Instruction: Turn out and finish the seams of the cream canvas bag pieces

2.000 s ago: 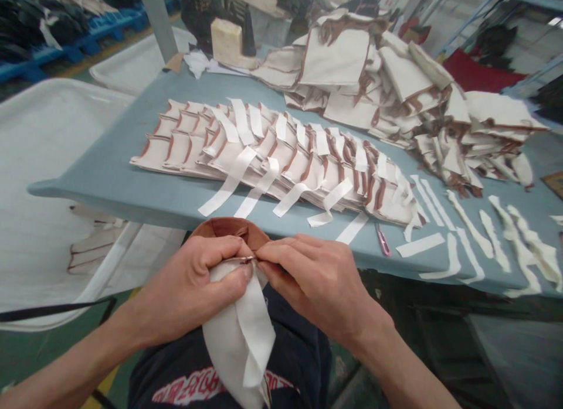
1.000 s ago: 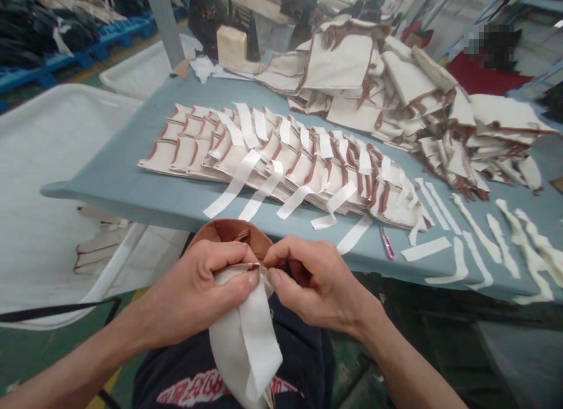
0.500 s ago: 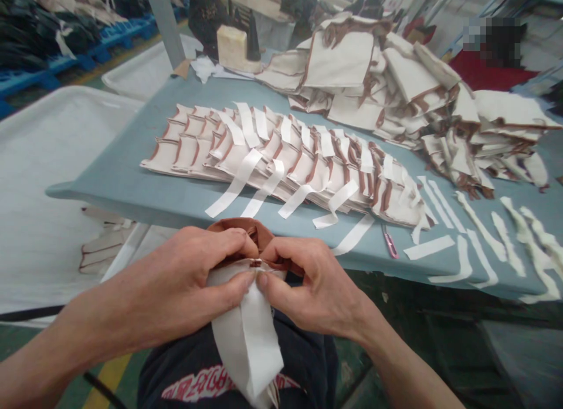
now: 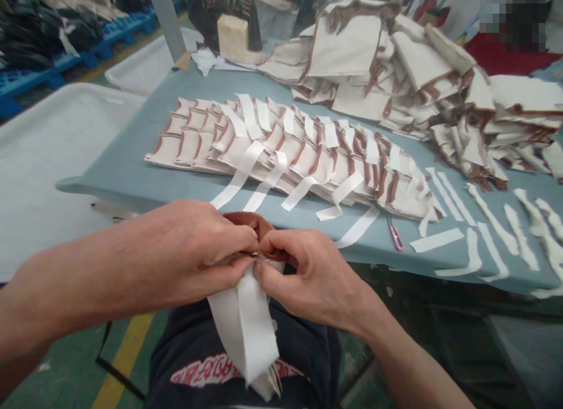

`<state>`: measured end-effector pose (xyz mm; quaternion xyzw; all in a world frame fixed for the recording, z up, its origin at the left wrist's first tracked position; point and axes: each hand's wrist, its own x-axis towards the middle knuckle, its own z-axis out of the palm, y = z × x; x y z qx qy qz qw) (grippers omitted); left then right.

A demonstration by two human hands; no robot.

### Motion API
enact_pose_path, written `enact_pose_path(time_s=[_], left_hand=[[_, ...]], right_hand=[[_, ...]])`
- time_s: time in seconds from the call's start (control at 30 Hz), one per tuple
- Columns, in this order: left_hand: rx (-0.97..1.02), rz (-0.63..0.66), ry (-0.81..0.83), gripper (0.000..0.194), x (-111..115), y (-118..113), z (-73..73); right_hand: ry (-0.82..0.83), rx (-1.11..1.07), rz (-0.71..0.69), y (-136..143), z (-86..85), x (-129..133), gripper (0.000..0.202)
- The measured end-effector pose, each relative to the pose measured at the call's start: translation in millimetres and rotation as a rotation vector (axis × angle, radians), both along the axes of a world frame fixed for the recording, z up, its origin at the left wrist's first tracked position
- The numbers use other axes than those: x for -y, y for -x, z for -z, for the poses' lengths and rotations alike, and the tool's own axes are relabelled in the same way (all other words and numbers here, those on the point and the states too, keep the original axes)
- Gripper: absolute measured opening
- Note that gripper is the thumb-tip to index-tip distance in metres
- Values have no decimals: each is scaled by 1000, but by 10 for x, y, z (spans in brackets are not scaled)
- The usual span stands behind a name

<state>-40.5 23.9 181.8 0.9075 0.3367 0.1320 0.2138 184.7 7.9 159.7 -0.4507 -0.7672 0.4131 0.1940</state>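
Close to my body, a cream fabric piece with a brown edge (image 4: 257,338) hangs from both hands, its lower end over dark clothing with red-and-white lettering. My left hand (image 4: 211,245) pinches its upper edge between thumb and fingers. From the other side my right hand (image 4: 299,268) grips the same edge, the thumbs almost touching. A folded brown part (image 4: 253,220) stands up behind the fingertips. White strip material runs down the front of the piece; whether it is attached cannot be told. The fingertips hide the exact pinch point.
On the blue-grey table (image 4: 132,133) lie overlapping rows of brown-edged cream pieces (image 4: 272,145) with white strips (image 4: 240,174) across them. A pink-handled tool (image 4: 396,234) lies near the front edge. A heap of cream pieces (image 4: 347,45) fills the back right. White bins (image 4: 65,163) stand at left.
My left hand and forearm have risen and turned slightly, and the fingers now cover more of the pinched edge. Both hands still hold the piece. The view has shifted a little.
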Motion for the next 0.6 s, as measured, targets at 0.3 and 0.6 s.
enact_pose_path(time_s=[0.3,0.6], left_hand=[[-101,54,-87,31,41,-28,98],[-28,58,-440,30,184,74,568]], right_hand=[[10,-49,22,9,63,-8,20],[259,-319,140,40,362,4,19]])
